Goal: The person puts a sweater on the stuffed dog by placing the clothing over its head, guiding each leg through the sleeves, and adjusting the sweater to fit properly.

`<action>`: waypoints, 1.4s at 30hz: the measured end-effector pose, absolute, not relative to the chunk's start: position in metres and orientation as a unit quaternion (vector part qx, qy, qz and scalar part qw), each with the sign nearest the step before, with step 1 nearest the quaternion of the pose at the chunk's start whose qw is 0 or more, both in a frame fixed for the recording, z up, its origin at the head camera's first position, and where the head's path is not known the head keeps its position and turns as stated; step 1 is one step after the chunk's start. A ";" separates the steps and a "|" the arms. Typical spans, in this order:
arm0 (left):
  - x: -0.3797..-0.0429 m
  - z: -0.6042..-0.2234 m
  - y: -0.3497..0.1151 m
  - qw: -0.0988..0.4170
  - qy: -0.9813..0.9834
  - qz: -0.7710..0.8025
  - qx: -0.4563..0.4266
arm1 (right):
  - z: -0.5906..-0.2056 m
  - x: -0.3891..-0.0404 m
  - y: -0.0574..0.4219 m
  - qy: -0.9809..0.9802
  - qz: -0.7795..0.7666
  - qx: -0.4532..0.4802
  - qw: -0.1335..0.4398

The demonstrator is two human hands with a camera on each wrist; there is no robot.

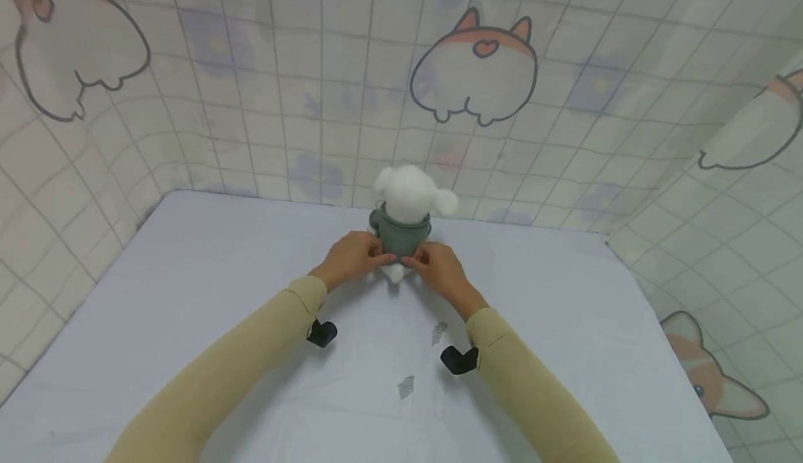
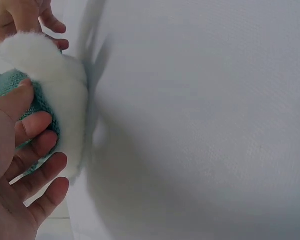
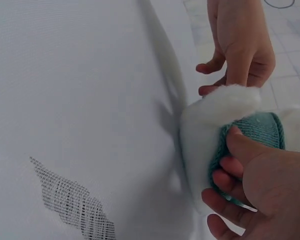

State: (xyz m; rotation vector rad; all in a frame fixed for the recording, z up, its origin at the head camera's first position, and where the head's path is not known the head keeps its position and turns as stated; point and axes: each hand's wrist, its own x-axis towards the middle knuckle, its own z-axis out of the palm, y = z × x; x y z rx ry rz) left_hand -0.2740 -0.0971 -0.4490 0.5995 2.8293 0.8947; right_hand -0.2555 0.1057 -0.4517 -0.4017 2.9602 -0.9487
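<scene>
A white plush toy point(image 1: 409, 194) sits at the far side of the table, its back and short tail towards me. It wears a green knitted sweater point(image 1: 401, 236). My left hand point(image 1: 357, 257) pinches the sweater's lower hem at the left, thumb on the outside. On the opposite side my right hand point(image 1: 441, 268) pinches the same hem, thumb pointing inward. In the left wrist view, the left thumb and index finger grip the knit point(image 2: 42, 107) while the other fingers spread along the white fur point(image 2: 72, 110). The right wrist view shows the right thumb pressing the ribbed edge. The toy's face is hidden.
The white-covered table point(image 1: 251, 261) reaches up to a curtain point(image 1: 339, 100) printed with a grid and cartoon corgis, which hangs behind and at both sides. Two small grey worn patches point(image 1: 406, 386) mark the table between my forearms. A black piece point(image 1: 461, 360) shows at each cuff.
</scene>
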 end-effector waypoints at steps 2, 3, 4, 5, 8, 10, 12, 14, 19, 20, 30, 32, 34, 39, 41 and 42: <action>-0.274 -0.449 -0.097 0.056 0.933 0.297 0.195 | -0.452 -0.255 0.106 0.944 -0.305 -0.128 0.006; -0.274 -0.449 -0.097 0.056 0.933 0.298 0.194 | -0.453 -0.255 0.106 0.943 -0.307 -0.129 0.008; -0.274 -0.449 -0.097 0.056 0.933 0.297 0.193 | -0.453 -0.255 0.106 0.942 -0.308 -0.129 0.010; -0.274 -0.449 -0.098 0.057 0.933 0.298 0.193 | -0.453 -0.255 0.106 0.942 -0.310 -0.130 0.011; -0.274 -0.448 -0.098 0.053 0.933 0.301 0.188 | -0.452 -0.254 0.107 0.940 -0.315 -0.133 0.008; -0.273 -0.447 -0.098 0.042 0.934 0.308 0.177 | -0.451 -0.253 0.107 0.938 -0.321 -0.132 -0.005; -0.272 -0.445 -0.099 0.028 0.934 0.317 0.164 | -0.449 -0.253 0.107 0.934 -0.332 -0.129 -0.023; -0.272 -0.444 -0.098 0.017 0.933 0.325 0.153 | -0.448 -0.254 0.107 0.930 -0.346 -0.121 -0.038; -0.275 -0.443 -0.097 0.024 0.926 0.348 0.141 | -0.447 -0.259 0.107 0.926 -0.362 -0.093 -0.053; -0.275 -0.443 -0.096 0.028 0.924 0.355 0.138 | -0.447 -0.260 0.107 0.926 -0.363 -0.088 -0.053; -0.277 -0.445 -0.091 0.060 0.903 0.408 0.121 | -0.447 -0.264 0.099 0.920 -0.389 -0.047 -0.015; -0.277 -0.445 -0.091 0.057 0.902 0.407 0.129 | -0.446 -0.264 0.096 0.918 -0.395 -0.040 -0.013; -0.277 -0.446 -0.091 0.052 0.901 0.409 0.137 | -0.446 -0.263 0.093 0.917 -0.398 -0.031 -0.013; -0.277 -0.448 -0.093 0.044 0.892 0.423 0.155 | -0.447 -0.262 0.088 0.910 -0.414 -0.012 -0.023; -0.276 -0.448 -0.093 0.045 0.888 0.431 0.157 | -0.447 -0.261 0.087 0.906 -0.422 -0.005 -0.032; -0.275 -0.447 -0.092 0.047 0.886 0.434 0.156 | -0.447 -0.261 0.086 0.905 -0.425 -0.001 -0.037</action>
